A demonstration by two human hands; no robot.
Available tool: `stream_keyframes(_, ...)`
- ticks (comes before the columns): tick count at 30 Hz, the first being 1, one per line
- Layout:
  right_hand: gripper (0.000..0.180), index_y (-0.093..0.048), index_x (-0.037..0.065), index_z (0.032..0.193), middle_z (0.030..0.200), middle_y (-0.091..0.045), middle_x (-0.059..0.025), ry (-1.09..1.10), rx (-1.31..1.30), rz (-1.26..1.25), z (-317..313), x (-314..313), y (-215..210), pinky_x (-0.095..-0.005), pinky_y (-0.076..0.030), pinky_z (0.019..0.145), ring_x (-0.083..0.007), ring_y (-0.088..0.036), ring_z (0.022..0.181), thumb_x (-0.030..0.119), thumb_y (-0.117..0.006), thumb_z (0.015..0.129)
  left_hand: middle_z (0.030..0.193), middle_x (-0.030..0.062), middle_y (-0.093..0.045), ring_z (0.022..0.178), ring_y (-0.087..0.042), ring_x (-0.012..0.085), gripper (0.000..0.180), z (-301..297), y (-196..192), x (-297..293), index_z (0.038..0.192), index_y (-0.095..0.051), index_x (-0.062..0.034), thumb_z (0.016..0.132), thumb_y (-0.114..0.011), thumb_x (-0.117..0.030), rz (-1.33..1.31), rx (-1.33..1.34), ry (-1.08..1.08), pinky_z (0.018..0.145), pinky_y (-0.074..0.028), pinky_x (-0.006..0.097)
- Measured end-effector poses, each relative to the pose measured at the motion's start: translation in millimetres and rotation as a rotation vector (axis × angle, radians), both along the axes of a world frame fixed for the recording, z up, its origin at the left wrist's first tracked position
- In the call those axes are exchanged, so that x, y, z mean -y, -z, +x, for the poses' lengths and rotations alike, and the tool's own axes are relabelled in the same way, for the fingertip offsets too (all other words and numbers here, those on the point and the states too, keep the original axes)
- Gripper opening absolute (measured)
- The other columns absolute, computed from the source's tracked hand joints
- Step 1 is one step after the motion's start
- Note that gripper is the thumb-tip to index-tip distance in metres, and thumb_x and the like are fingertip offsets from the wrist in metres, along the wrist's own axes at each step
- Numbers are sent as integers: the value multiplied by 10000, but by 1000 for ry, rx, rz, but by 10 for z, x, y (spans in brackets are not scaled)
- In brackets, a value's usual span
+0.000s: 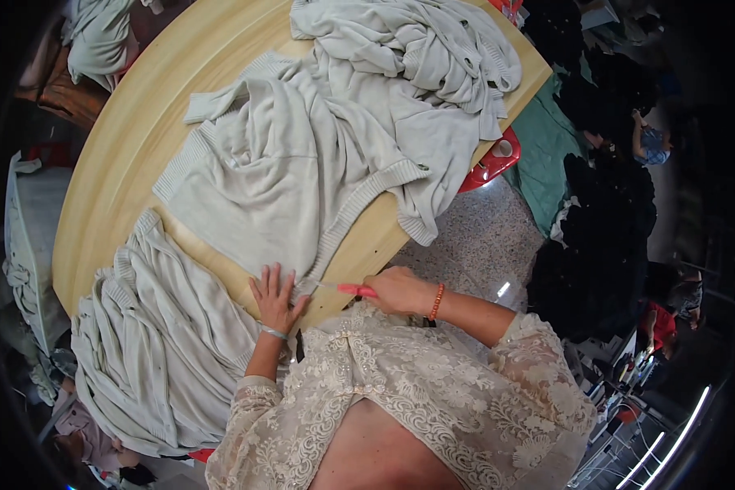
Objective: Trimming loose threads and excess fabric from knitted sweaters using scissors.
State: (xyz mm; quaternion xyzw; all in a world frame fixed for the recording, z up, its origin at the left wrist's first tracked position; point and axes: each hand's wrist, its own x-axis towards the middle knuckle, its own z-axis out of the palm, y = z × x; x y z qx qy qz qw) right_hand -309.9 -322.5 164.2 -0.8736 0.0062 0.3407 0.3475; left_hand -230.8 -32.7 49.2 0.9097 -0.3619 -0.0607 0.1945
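Note:
A pale grey knitted cardigan [257, 171] with ribbed edges lies spread on the wooden table. My left hand [274, 300] rests flat on its near corner, fingers apart. Just to the right, my right hand [396, 290] is closed round a red-handled tool [354, 289] with a thin metal tip; its exact kind is too small to make out. The tip points left and reaches the cardigan's ribbed edge, close to my left fingers.
More pale knitwear [416, 57] is heaped at the table's far end, and another pile [159, 343] hangs over the near left edge. The curved wooden table [110, 171] ends close to me. A red stool [492, 166] stands beyond its right edge; dark garments [596, 237] lie farther right.

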Motion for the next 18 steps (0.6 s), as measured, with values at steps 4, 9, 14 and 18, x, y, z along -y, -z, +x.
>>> stream_keyframes(4,283,-625,22,860,825,-656,-230,566,352,-244,49,455,247,-490,-506,697,-397,-649,796,304,-612,858,883,115,-609,975,-553,315,170,202,-150,-104,812,-600,-84,677,-659,-171,178,-165,171,1032,-333,502)
stream_keyframes(9,414,-652,-4,761,724,-633,-254,843,339,-407,248,1345,150,-509,-494,659,-437,-631,722,398,-639,858,834,203,-683,809,-666,357,252,713,-608,82,783,-691,-44,762,-662,-293,775,-845,350,738,-509,458)
stream_keyframes(14,426,-648,3,862,838,-649,-238,883,387,-271,521,1323,300,-497,-494,694,-412,-636,799,423,-694,803,1079,201,-546,1022,-510,379,710,1873,-643,1354,1333,-442,1,776,-760,-304,-130,-33,-200,921,-418,432)
stream_keyframes(18,426,-573,6,1003,945,-611,-193,741,453,-295,647,1010,667,-468,-492,743,-386,-615,874,290,-761,747,1159,244,-527,1081,-514,391,863,2770,-530,2381,1395,-321,19,730,-770,-298,-31,273,-382,936,-425,447)
